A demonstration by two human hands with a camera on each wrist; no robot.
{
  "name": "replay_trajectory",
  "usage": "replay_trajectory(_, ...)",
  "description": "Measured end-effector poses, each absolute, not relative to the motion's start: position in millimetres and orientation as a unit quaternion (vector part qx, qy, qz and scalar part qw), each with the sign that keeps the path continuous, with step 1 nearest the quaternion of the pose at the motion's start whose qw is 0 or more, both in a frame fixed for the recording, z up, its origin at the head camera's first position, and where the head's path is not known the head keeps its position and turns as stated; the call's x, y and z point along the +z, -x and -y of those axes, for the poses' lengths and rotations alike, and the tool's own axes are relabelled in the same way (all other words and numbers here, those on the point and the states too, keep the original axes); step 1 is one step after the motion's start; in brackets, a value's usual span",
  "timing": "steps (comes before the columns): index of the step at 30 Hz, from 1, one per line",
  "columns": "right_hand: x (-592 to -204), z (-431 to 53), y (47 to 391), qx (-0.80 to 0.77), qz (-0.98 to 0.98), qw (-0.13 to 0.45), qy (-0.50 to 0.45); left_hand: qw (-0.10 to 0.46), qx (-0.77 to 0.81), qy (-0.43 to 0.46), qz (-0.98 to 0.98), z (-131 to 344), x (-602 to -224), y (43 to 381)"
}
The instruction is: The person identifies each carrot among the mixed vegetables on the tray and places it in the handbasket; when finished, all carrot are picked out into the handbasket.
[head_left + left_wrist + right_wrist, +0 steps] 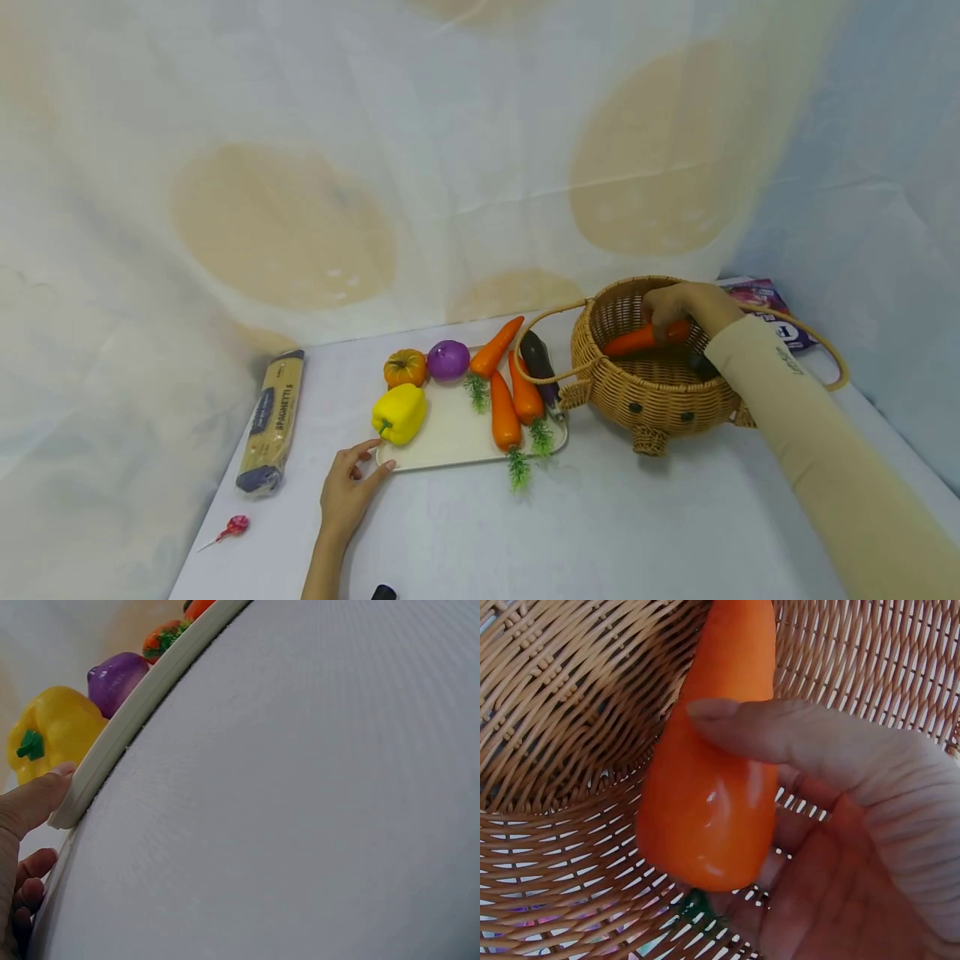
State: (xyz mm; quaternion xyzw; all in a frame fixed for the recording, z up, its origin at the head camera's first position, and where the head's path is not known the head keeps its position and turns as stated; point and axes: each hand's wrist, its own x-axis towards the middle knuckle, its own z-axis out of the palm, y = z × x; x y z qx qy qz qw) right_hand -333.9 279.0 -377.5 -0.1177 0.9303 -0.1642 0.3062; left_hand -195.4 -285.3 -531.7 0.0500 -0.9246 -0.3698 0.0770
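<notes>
My left hand [347, 492] holds the near left corner of a white tray [442, 437], thumb on its rim. Beside that hand lies a yellow bell pepper [400, 414]. Behind it are a small orange pumpkin [405, 367] and a purple onion-like vegetable [448, 361]. Several carrots [506, 414] with green tops and an eggplant [537, 360] fill the tray's right side. My right hand [686, 307] reaches inside a wicker basket [622, 407] and grips an orange carrot [712, 810], its thumb across the carrot's upper side in the right wrist view.
A spaghetti pack [273, 423] lies at the table's left edge, with a red lollipop [236, 526] nearer me. Behind the basket is a purple packet [780, 321]. One basket handle [551, 312] leans over the tray's right end. A cloth wall [420, 167] stands behind the table.
</notes>
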Motion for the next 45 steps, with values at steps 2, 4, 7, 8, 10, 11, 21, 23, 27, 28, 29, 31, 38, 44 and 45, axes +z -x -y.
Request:
replay_trajectory(2,-378.4,-278.3,334.4,-0.158,-0.931,0.307,0.12,0.077,-0.372,-0.051,0.924,286.0,-530.9,194.8)
replay_trajectory(4,-380.3,-277.2,334.5,-0.152,-0.931,0.309,0.124,0.077,-0.372,-0.052,0.924,286.7,-530.5,193.9)
replay_trajectory(7,-385.0,-276.4,333.9,-0.133,-0.929,0.319,0.135,0.079,-0.372,-0.056,0.923,287.5,-530.1,192.0)
replay_trajectory(8,-386.8,-276.5,333.5,-0.127,-0.928,0.325,0.135,0.078,-0.372,-0.057,0.923,287.6,-530.0,191.3)
replay_trajectory(10,-389.8,-275.7,334.2,-0.108,-0.926,0.334,0.14,0.08,-0.373,-0.06,0.923,288.2,-530.2,188.6)
replay_trajectory(11,-391.0,-275.3,334.5,-0.099,-0.926,0.337,0.141,0.081,-0.373,-0.061,0.922,288.3,-530.5,187.5)
replay_trajectory(21,-390.1,-269.3,348.1,-0.094,-0.925,0.341,0.141,0.105,-0.375,-0.056,0.919,285.0,-532.3,188.8)
replay_trajectory(23,-389.3,-268.2,349.9,-0.1,-0.926,0.336,0.139,0.1,-0.374,-0.058,0.92,284.3,-533.2,189.1)
replay_trajectory(27,-383.0,-265.2,352.2,-0.119,-0.932,0.31,0.148,0.095,-0.368,-0.062,0.923,283.0,-532.7,189.1)
replay_trajectory(28,-378.5,-264.3,352.5,-0.127,-0.932,0.299,0.159,0.096,-0.366,-0.061,0.924,282.4,-532.0,189.8)
replay_trajectory(29,-372.3,-263.7,352.3,-0.135,-0.932,0.289,0.17,0.097,-0.364,-0.058,0.924,281.5,-531.0,190.8)
replay_trajectory(31,-355.1,-261.4,348.6,-0.162,-0.931,0.27,0.185,0.101,-0.366,-0.05,0.924,279.3,-529.2,193.6)
replay_trajectory(38,-299.1,-241.3,314.2,-0.204,-0.926,0.187,0.258,0.096,-0.368,-0.035,0.924,271.5,-526.0,200.8)
replay_trajectory(44,-295.3,-201.8,271.0,-0.245,-0.934,0.078,0.248,0.097,-0.369,-0.028,0.924,268.4,-525.5,207.3)
replay_trajectory(45,-297.4,-194.1,264.8,-0.255,-0.934,0.067,0.241,0.098,-0.371,-0.028,0.923,267.8,-525.3,208.1)
